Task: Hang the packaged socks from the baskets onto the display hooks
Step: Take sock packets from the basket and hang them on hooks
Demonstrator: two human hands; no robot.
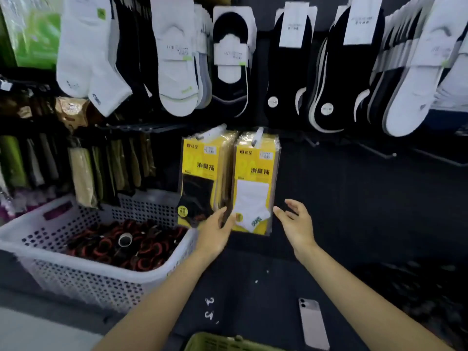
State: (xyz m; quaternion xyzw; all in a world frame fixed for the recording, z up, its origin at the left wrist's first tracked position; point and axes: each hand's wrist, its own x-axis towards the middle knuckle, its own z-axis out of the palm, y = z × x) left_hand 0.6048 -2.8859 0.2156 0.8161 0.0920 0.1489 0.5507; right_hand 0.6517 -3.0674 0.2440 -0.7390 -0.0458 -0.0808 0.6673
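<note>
Both of the person's arms are uncovered along all that shows of them. The long, slender bare left forearm (pixel 152 300) and the equally slender bare right forearm (pixel 362 295) are each plain smooth skin from the bottom edge of the view to a narrow wrist. The bare left hand (pixel 215 231) and the bare right hand (pixel 296 224) are slim with long, thin fingers, and blur softens their outlines, so nails and finer marks cannot be made out.
</note>
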